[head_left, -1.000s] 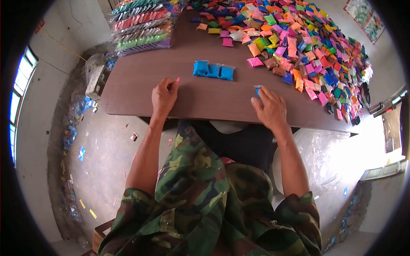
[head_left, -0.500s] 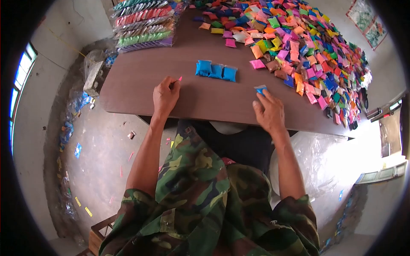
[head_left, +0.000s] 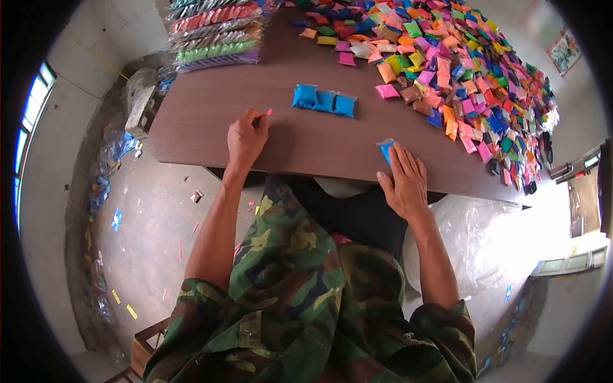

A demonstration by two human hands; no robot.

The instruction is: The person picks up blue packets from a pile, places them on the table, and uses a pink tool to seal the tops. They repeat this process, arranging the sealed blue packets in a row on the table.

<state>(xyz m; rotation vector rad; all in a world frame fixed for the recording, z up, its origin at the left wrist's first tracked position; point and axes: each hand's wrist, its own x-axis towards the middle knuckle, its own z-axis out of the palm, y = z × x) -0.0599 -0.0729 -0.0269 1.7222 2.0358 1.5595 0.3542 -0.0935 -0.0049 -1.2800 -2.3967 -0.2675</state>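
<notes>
My left hand is closed above the left part of the brown table, with the tip of a small pink piece sticking out of its fingers. Near the table's front edge my right hand lies with fingers stretched, its fingertips over a small blue packet that they partly cover. Between and beyond my hands, three blue packets form an overlapping row, the leftmost one on top of its neighbour.
A large heap of small coloured packets covers the table's right and far side. Stacked clear bags of coloured packets stand at the back left. Plastic scraps lie on the floor at left.
My right hand has shifted slightly down, and its fingers lie flatter beside the blue packet, more of which shows. My left hand has barely moved.
</notes>
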